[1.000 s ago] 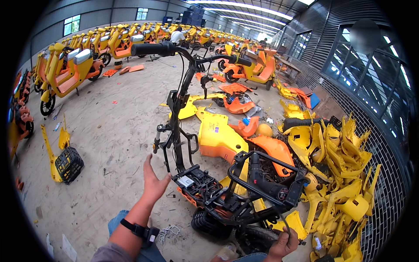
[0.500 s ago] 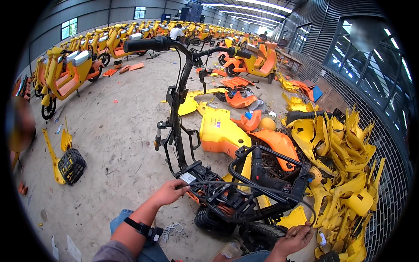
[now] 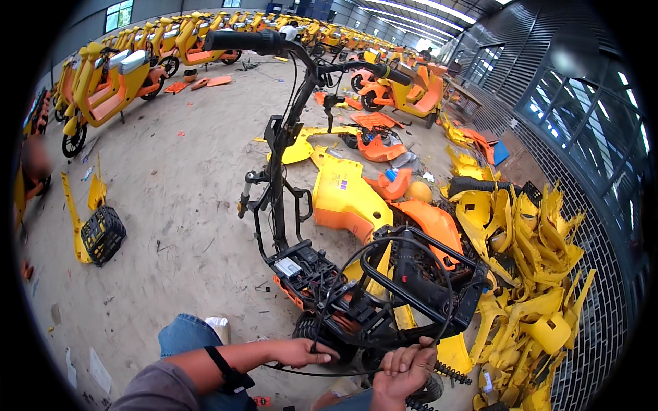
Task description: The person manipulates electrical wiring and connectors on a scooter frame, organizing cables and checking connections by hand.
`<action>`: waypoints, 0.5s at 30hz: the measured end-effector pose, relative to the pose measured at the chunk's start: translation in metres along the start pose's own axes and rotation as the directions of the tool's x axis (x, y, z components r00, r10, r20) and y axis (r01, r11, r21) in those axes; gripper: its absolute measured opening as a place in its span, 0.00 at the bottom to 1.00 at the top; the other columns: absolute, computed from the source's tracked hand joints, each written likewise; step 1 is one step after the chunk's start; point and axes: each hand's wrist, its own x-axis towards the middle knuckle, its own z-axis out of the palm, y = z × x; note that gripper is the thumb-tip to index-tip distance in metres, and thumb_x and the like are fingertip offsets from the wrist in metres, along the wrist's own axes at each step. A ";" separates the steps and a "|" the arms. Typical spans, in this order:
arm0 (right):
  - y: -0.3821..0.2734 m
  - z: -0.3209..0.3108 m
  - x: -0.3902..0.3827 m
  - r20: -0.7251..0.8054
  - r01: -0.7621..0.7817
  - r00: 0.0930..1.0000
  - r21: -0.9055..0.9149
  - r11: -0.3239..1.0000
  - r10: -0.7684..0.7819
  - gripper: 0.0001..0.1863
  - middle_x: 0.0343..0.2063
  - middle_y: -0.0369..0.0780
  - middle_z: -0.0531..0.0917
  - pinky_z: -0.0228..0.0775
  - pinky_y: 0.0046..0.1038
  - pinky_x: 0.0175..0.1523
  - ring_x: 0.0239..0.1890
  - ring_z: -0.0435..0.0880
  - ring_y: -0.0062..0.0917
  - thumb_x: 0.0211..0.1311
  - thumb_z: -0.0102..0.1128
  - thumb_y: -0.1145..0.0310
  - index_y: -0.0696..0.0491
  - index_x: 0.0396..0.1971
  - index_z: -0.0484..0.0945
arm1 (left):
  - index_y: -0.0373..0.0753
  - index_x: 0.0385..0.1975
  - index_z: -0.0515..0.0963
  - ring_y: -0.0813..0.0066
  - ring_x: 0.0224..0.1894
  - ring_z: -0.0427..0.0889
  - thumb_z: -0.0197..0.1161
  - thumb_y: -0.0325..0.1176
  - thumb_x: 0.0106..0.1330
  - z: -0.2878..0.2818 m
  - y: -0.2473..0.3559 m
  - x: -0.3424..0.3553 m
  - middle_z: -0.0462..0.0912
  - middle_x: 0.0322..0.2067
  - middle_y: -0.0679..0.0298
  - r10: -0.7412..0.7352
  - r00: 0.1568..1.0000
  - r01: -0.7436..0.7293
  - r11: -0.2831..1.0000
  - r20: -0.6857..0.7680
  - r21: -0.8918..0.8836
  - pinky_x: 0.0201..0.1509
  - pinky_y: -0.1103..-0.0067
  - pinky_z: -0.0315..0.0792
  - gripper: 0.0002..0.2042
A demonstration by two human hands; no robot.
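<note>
A stripped black scooter frame (image 3: 275, 185) with handlebars stands upright before me, its wiring and a silver-labelled box (image 3: 288, 267) exposed. My left hand (image 3: 301, 352) pinches a black cable (image 3: 449, 294) low beside the frame's near side. Close to the rear wheel, my right hand (image 3: 406, 366) has its fingers closed round the same cable. The cable arches over the rear rack (image 3: 418, 316) between the hands, and another stretch runs low between them. What looks like a black cordless drill (image 3: 418, 281) lies within the rack.
Yellow and orange body panels (image 3: 346, 195) lie beyond the frame. A large heap of yellow panels (image 3: 521, 294) runs along the brick wall at right. On the floor at left is a black basket (image 3: 103, 236). Rows of yellow scooters (image 3: 113, 89) fill the background, where a person (image 3: 289, 31) is partly visible.
My left hand has come down and right from the frame's middle; my right hand has moved left. The hands are closer together, and the cable now bows up in a loop over the rack.
</note>
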 end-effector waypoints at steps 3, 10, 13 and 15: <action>-0.001 0.000 0.011 -0.104 -0.004 0.995 0.034 0.999 0.007 0.18 0.12 0.28 0.58 0.47 0.16 0.11 0.08 0.52 0.11 0.75 0.45 0.55 0.55 0.48 0.68 | 0.41 0.61 0.71 0.78 0.47 0.78 0.50 0.47 0.75 -0.001 0.029 -0.008 0.83 0.43 0.67 -0.271 0.950 0.286 0.955 0.156 -0.081 0.56 0.79 0.69 0.22; -0.027 -0.008 0.043 -0.249 0.184 0.952 -0.007 0.983 -0.180 0.18 0.14 0.28 0.58 0.48 0.14 0.11 0.09 0.51 0.10 0.76 0.43 0.55 0.55 0.51 0.68 | 0.35 0.51 0.77 0.82 0.36 0.77 0.58 0.39 0.72 -0.004 0.001 0.000 0.82 0.34 0.67 -0.026 0.971 0.020 0.999 0.237 0.027 0.43 0.79 0.72 0.16; -0.023 -0.018 0.037 -0.007 0.136 0.990 -0.161 0.978 -0.139 0.26 0.22 0.33 0.72 0.68 0.19 0.26 0.21 0.71 0.16 0.74 0.40 0.46 0.55 0.54 0.68 | 0.33 0.49 0.78 0.82 0.36 0.76 0.59 0.38 0.71 -0.006 -0.011 -0.003 0.82 0.35 0.68 0.075 0.995 -0.071 0.995 0.059 -0.073 0.43 0.80 0.71 0.15; -0.006 -0.007 0.027 0.087 0.104 0.992 -0.209 0.972 -0.087 0.31 0.32 0.37 0.80 0.75 0.26 0.40 0.34 0.80 0.23 0.72 0.38 0.41 0.55 0.56 0.67 | 0.33 0.46 0.79 0.82 0.35 0.75 0.59 0.37 0.71 -0.012 0.004 -0.006 0.81 0.33 0.69 0.105 0.992 -0.117 0.969 -0.065 -0.220 0.42 0.81 0.71 0.14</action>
